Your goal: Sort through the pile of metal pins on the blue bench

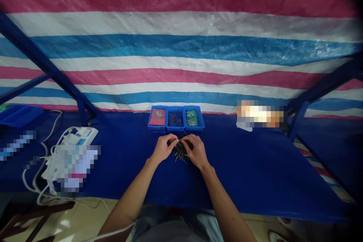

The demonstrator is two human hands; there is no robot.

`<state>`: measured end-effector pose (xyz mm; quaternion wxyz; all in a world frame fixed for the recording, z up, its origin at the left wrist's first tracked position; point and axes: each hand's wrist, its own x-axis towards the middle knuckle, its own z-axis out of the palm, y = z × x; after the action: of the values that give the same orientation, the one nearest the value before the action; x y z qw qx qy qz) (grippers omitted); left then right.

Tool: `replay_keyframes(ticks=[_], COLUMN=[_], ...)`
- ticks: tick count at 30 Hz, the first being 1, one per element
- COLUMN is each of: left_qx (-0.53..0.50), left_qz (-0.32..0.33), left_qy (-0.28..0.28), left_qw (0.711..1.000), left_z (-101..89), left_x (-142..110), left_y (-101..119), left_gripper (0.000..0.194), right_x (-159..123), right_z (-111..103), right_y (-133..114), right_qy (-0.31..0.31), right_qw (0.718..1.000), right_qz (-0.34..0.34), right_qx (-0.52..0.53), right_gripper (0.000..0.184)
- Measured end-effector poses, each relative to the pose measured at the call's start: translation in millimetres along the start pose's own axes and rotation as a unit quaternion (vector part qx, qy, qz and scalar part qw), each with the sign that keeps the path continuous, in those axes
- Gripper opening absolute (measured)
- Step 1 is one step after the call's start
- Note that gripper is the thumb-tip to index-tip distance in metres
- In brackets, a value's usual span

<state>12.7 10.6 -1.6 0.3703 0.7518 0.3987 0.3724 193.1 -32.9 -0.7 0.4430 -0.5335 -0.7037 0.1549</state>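
Note:
My left hand and my right hand meet fingertip to fingertip over the middle of the blue table. Both are closed in a pinch, and a small, thin, pale piece seems to span their fingertips; it is too small to name. Right under them lies a loose pile of thin, dark, pin-like metal pieces, partly covered by my fingers. Just beyond the hands, three blue bins stand side by side: the left bin holds something red and flat, the middle bin dark slim pieces, the right bin silvery pieces on green.
To the left, a white power strip lies among tangled white cables. Another blue tray sits farther left. Blue metal posts flank the table, and a striped sheet hangs behind it. A blurred-out item is at back right.

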Motion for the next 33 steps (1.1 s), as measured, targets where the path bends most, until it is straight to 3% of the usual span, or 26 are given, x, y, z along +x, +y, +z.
replay_keyframes(ticks=[33], left_qx=[-0.008], left_qz=[-0.008], left_qy=[-0.017], left_qw=[1.000], left_z=[-1.7], left_x=[0.3], left_y=[0.1], left_gripper=[0.021], right_x=[-1.2], right_z=[2.5], right_y=[4.3], right_qy=[-0.009], right_qw=[1.000], right_qz=[-0.005], right_qx=[0.000], right_gripper=[0.013])
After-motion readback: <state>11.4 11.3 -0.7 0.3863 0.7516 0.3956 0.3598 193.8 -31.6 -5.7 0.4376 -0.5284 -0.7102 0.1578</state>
